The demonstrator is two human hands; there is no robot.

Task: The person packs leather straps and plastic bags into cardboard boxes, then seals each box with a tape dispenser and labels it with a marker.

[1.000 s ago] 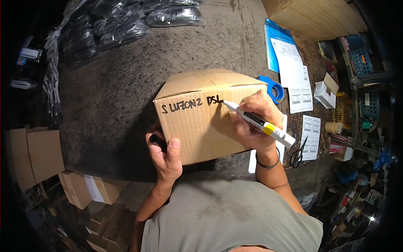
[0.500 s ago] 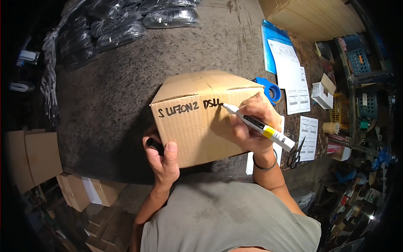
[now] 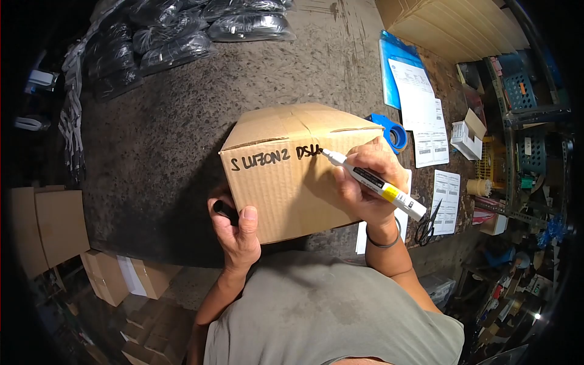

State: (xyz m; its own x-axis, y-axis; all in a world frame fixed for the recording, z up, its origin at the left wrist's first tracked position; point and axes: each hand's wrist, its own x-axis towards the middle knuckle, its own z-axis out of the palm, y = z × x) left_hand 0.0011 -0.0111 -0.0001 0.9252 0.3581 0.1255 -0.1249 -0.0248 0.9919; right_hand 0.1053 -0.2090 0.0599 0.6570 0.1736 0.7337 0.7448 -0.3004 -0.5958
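A closed cardboard box (image 3: 286, 201) stands tilted at the near side of the dark table, its front face toward me. Black handwriting reading "S LUZON2 DSL" and a partly covered mark runs along that face's upper edge. My right hand (image 3: 374, 179) is closed around a white marker (image 3: 395, 198), whose tip meets the box at the end of the writing. At the box's lower left, my left hand (image 3: 236, 234) has its thumb on the front face and its fingers curled around a black marker cap (image 3: 225, 210).
A blue tape dispenser (image 3: 392, 134) sits behind the box's right side. Printed sheets (image 3: 420, 115) and black scissors (image 3: 429, 225) lie to the right. Black items in clear plastic bags (image 3: 176, 48) are piled at the far left. More cardboard boxes (image 3: 61, 225) stand at lower left.
The marker tip has barely moved, with slightly more black ink at the end of the writing. The whole view has shifted very slightly; the left hand keeps its hold.
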